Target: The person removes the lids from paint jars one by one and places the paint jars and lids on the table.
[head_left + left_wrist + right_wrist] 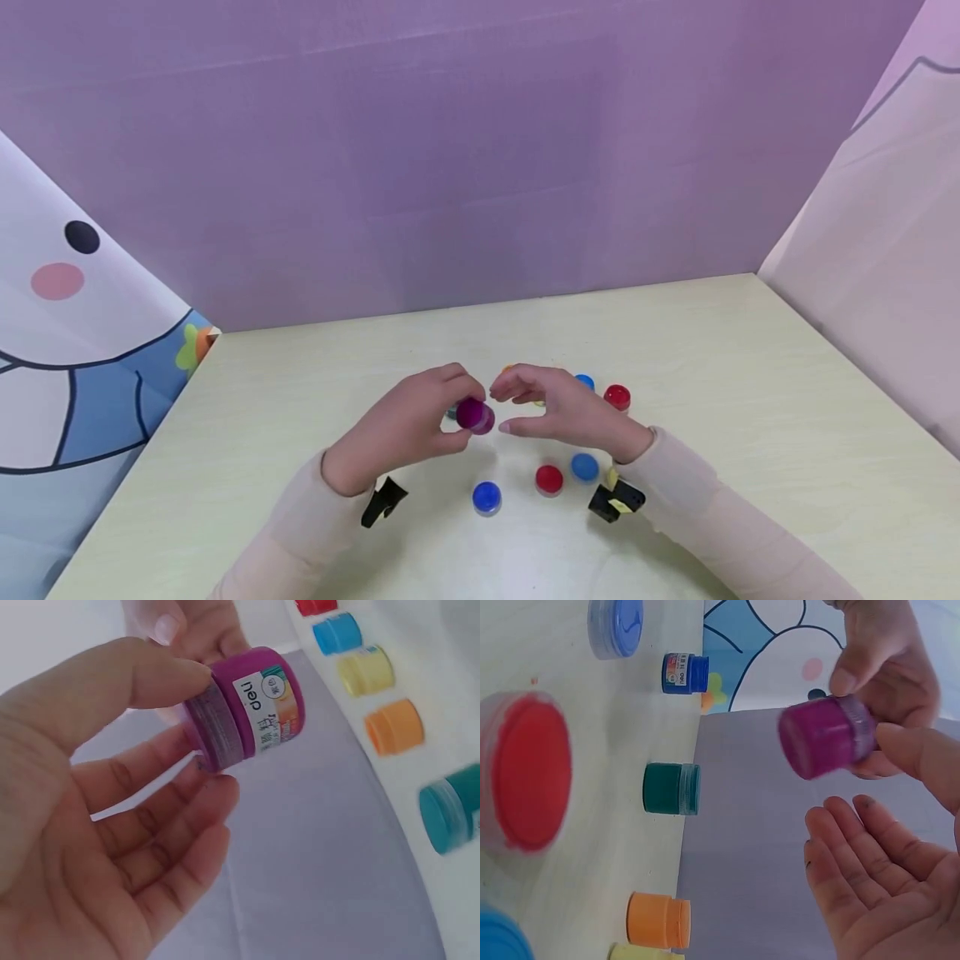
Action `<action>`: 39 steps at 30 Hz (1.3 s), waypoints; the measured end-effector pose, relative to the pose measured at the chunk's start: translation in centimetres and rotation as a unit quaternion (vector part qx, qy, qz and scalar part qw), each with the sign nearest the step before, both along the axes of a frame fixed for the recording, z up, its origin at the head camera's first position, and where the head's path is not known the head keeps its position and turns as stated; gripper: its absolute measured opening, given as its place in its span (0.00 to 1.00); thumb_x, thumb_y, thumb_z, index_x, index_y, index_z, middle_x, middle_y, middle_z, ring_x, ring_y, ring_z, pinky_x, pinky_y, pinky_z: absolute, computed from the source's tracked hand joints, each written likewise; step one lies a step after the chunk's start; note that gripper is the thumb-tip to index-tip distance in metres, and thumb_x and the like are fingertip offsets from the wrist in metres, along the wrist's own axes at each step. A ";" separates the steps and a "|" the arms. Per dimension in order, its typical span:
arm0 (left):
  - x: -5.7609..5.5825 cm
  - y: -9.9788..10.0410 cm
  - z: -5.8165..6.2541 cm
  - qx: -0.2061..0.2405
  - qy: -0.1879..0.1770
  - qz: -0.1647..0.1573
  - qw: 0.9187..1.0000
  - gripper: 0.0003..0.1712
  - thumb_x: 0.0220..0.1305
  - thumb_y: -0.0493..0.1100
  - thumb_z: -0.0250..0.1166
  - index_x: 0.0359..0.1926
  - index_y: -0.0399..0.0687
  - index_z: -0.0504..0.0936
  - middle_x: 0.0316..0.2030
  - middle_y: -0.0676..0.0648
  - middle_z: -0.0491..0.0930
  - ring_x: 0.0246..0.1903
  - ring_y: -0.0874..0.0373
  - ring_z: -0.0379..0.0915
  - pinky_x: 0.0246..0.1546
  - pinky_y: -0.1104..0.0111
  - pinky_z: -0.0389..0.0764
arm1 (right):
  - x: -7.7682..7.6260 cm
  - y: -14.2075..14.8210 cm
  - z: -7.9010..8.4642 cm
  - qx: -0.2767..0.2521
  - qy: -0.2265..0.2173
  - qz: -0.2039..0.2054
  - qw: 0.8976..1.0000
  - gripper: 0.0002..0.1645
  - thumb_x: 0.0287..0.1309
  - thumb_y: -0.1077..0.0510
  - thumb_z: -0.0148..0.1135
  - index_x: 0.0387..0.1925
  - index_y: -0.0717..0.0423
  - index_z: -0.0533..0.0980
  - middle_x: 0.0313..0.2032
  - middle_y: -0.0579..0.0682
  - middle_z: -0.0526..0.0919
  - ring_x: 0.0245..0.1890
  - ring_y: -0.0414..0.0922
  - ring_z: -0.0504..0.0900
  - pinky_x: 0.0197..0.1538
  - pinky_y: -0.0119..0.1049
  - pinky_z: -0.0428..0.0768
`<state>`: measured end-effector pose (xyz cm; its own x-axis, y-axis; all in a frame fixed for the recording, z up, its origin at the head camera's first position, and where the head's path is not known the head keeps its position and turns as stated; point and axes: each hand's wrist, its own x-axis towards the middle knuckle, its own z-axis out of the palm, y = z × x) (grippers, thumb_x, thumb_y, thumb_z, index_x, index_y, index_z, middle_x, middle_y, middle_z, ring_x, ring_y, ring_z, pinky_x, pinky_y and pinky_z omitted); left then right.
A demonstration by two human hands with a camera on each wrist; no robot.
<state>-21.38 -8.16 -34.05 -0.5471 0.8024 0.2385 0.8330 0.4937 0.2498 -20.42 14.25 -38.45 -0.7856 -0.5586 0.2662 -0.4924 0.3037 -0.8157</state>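
Above the table my left hand point(408, 423) pinches a small purple paint jar point(476, 416) between thumb and fingers. In the left wrist view the thumb lies on the clear-rimmed lid end of the purple jar point(266, 701), whose white label reads "deli". The jar is tipped on its side in the air. Just to its right is my right hand point(566, 407), fingers spread apart from the thumb and holding nothing. From the right wrist view, the right hand's fingers point(877, 862) are extended below the purple jar point(821, 739), with a gap between.
Near the table's front stand a dark blue jar point(487, 497), a red jar point(549, 480) and a light blue one point(585, 467). Another red jar point(617, 397) is behind the right wrist. Green point(664, 787), orange point(649, 920) and yellow point(366, 670) jars stand further back, before a purple backdrop point(480, 167).
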 end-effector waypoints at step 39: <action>1.3 0.2 1.7 0.126 0.004 -0.111 0.986 0.16 0.48 0.36 0.66 0.41 0.46 0.80 0.35 0.55 0.74 0.33 0.67 0.70 0.36 0.78 0.73 | 2.5 -0.7 3.3 -0.056 0.017 0.064 0.996 0.20 0.46 0.67 0.66 0.43 0.60 0.71 0.38 0.49 0.76 0.40 0.44 0.77 0.48 0.40 0.75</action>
<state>-20.03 -8.00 -32.37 -0.3629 0.8168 0.4485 0.9155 0.2229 0.3349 -17.95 13.59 -35.14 -0.6992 -0.6184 0.3586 -0.5497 0.1444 -0.8228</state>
